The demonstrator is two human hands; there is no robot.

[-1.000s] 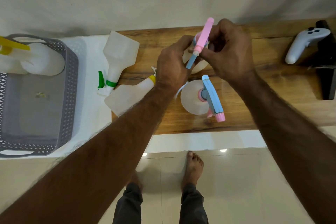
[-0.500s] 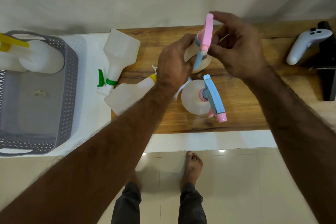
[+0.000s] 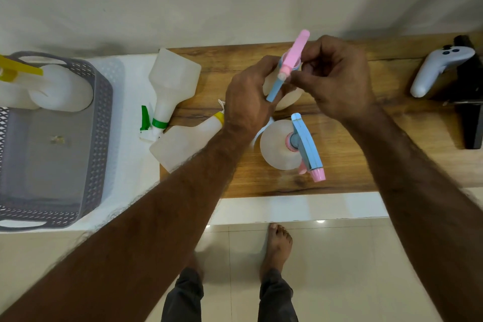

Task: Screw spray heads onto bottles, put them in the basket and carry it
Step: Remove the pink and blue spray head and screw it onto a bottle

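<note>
The pink spray head [image 3: 294, 56] sits on top of a white bottle [image 3: 286, 94], right between the fingers of both hands. The right hand [image 3: 337, 81] has its fingers pinched tight on the pink spray head. The left hand [image 3: 248, 97] wraps its fingers around the bottle's top part and grips it. Just below the fingers stands another white bottle [image 3: 277, 145] with a blue spray head [image 3: 305, 144] already on it. To the left of the left hand lie two more bottles on their sides, one with a yellow collar [image 3: 183, 144] and one with a green collar [image 3: 172, 86]. Further left is the grey basket [image 3: 102, 123], with a bottle with a yellow spray head [image 3: 52, 87] inside it. Far off to the right of the right hand's fingers rests a white controller [image 3: 436, 68] on the wooden board [image 3: 392, 144].
</note>
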